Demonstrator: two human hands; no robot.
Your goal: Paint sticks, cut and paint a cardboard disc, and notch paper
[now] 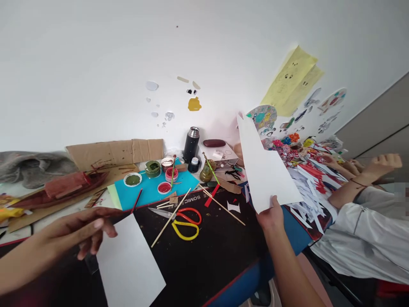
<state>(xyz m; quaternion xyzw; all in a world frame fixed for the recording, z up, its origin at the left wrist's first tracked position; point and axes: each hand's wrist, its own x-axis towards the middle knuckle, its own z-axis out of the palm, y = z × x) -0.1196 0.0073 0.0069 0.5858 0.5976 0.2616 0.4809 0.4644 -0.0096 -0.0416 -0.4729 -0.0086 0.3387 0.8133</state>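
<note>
My right hand [271,215] grips the lower edge of a folded or cut white sheet of paper [266,170], raised on the right side of the desk. On the left, my left hand [92,232] hovers with its fingers apart and holds nothing. Close to it, another white sheet of paper [129,264] lies flat on the black mat [217,256]. Scissors [183,224] with one red and one yellow handle rest slightly open between the hands. A thin wooden stick [171,217] lies across them. A dark small piece [91,263] sits under my left hand, its kind unclear.
Paint jars [152,169] stand on blue paper [147,192], with a black thermos [191,145] behind. A reddish model boat [64,187] and cardboard [115,153] occupy the back left. On the right are paper strips [306,196] and a co-worker's arm [361,181].
</note>
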